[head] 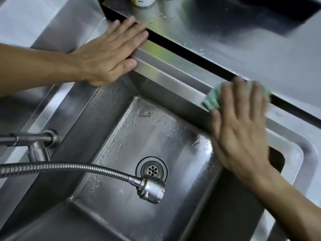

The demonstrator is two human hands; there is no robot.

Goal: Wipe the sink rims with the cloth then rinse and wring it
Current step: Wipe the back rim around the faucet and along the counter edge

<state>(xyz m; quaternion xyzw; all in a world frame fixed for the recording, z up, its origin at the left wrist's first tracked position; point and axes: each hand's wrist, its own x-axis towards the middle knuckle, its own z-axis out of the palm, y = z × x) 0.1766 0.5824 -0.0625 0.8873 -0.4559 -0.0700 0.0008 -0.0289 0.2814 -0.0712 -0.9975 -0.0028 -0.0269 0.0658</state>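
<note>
Right hand pressed flat, fingers spread and extended, on a green cloth at the far rim of a stainless steel sink. Cloth mostly covered by the fingers, one folded edge showing past the thumb and index finger, lying on the rim right beside the dark gap separating the sink from the neighbouring steel table. Hand and cloth blurred; fingertips reaching up to the gap's edge. Not curled around the cloth, only pinning it under the palm and fingers.

Left hand open and flat too, holding nothing, resting palm-down on the rim's far left corner, fingertips at the same dark gap, thumb lying along the rim's inner edge. Well apart from the right hand, bare rim between them.

Below, in the basin: round drain with a perforated strainer, scattered water droplets on the floor and walls. Flexible metal hose arching in from the left, ending in a spray head hanging just in front of the drain. Tap body mounted at the left wall of the sink.

On the table, droplets near the gap; bottom of a yellow-and-white container at the top edge, partly cut off. Dark blurred shape at the top right corner, not identifiable.
</note>
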